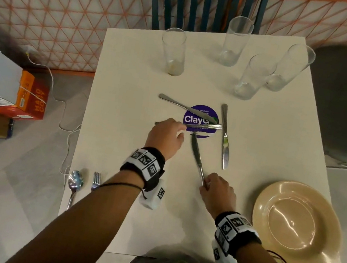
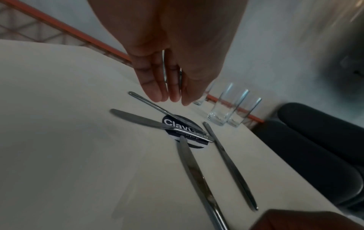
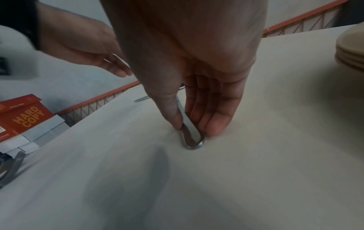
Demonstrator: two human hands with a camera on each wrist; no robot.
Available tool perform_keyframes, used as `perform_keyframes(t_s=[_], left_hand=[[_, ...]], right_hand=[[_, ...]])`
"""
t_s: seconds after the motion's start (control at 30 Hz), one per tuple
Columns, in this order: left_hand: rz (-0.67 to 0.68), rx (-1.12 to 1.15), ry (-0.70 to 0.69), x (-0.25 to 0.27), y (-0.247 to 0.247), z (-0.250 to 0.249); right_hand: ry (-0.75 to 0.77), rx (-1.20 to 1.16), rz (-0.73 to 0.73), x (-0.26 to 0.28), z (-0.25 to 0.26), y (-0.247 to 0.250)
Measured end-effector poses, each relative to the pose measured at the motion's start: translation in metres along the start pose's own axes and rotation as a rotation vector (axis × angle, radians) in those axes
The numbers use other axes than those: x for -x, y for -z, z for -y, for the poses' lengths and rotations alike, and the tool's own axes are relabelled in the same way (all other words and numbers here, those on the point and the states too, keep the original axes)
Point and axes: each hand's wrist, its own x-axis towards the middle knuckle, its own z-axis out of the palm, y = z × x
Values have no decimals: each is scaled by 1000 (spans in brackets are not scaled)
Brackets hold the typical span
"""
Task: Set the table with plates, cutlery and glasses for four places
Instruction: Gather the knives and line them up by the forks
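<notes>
- Right now you are sorting the knives in the middle of the worktop (image 1: 128,91); I think this is the cutlery step, and most of the task is not yet done.
- Your right hand (image 1: 217,192) pinches the handle end of one knife (image 1: 197,156) between thumb and fingers; the end touches the worktop, and the blade points at the round purple sticker (image 1: 193,121) in the middle.
- Your left hand (image 1: 165,137) reaches for a second knife (image 1: 206,126) that lies across the sticker. From above, its grip looks curled near that handle. The left wrist view shows straight fingers (image 2: 155,84) above the knives, touching none. So I cannot tell if it holds that knife.
- Next, I think you lift each knife cleanly and carry it to a place at an edge of the worktop. Take care, since the blades lie close together.
- Count of knives: four, all near the middle. The third knife (image 1: 186,108) rests partly on the sticker, and the fourth knife (image 1: 224,138) lies just right of it.
- Count of glasses: four tall glasses (image 1: 174,52), standing along the far edge.
- Count of plates: one stack of tan plates (image 1: 297,225) at the near right corner. How many are in it I cannot tell.
- Count at the near left edge: one spoon (image 1: 75,183) and one fork (image 1: 96,181) showing.
</notes>
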Motion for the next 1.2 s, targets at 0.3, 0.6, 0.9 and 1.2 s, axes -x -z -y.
perform_keyframes(t_s=[0.3,0.6,0.9,1.2], left_hand=[[189,-383,-141,-80,-36,-21],[235,-498,-201,-79,-41,0],[282,-512,-90,-45,-13,47],[204,-310,9,24,-8,88]], right_hand=[[-20,30,82,4,-14,-1],[19,74,145,4,-20,-1],[11,-2,260,11,-32,7],[-36,-106,320,28,-45,7]])
